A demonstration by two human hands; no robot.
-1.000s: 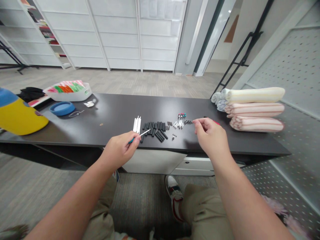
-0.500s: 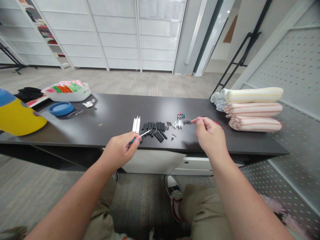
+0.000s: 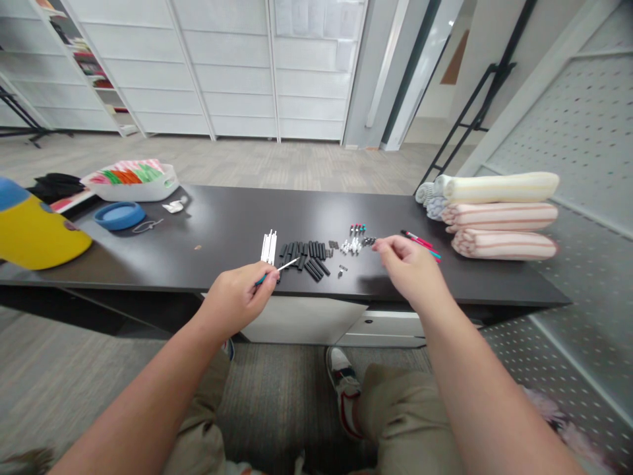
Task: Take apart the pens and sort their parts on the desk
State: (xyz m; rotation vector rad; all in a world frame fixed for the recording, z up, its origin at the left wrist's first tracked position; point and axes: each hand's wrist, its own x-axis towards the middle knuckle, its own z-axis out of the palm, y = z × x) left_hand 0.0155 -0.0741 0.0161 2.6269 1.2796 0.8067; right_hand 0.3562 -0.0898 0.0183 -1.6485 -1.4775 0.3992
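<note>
My left hand is closed around a thin white pen refill with a teal end, its tip pointing right over the black tubes. More white refills lie in a bundle just beyond that hand. Fingertips pinched together, my right hand hovers at the right edge of a small group of dark metal pieces. Whatever is between those fingertips is too small or hidden to make out. Beside these pieces are small white parts and a row of red and teal tipped parts.
Red and teal pens lie behind my right hand. Rolled towels are stacked at the table's right end. On the left stand a white basket, a blue round dish and a yellow and blue object. A crumpled white scrap lies nearby.
My right hand's index finger has curled in from pointing at the dark metal pieces to a pinch. The pens behind that hand now show more. My left hand stays put with the refill.
</note>
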